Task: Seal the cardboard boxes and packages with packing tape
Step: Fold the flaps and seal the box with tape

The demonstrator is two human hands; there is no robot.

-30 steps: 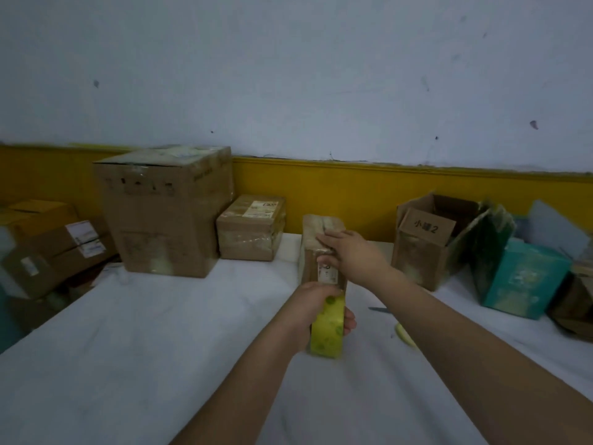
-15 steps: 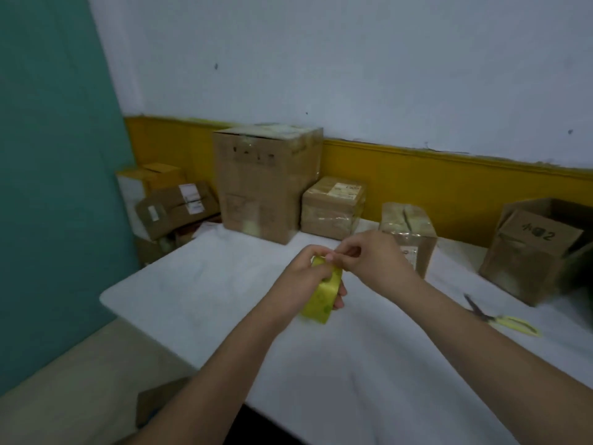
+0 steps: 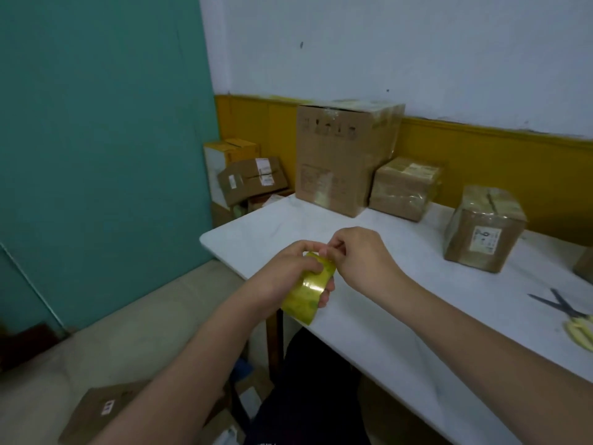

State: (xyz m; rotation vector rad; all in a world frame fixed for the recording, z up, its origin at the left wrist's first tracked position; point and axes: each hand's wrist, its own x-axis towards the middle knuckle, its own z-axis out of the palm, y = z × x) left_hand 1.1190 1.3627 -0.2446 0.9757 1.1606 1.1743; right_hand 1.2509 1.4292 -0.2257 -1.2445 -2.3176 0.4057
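**Tape roll held over table's near-left edge**

White table [image 3: 417, 316] along wall. At back, tall carton [image 3: 337, 162], top seam taped. Just beside it on the right, lower box [image 3: 404, 187] wrapped in clear tape. Further right, apart, small taped pkg [image 3: 481, 229] w/ label facing front. Off far-left corner, stacked cartons [image 3: 253, 181]. Flat box [image 3: 106, 409] on floor, bottom left. Scissors [image 3: 571, 313], yellow handles, at right.

Tape roll [image 3: 308, 293]: yellowish, glossy, see-through, tilted, part hidden by fingers. L hand [image 3: 285, 271] curled round it. R hand [image 3: 362, 258] pinching at its top rim w/ thumb & forefinger; tape end caught or not, can't tell.
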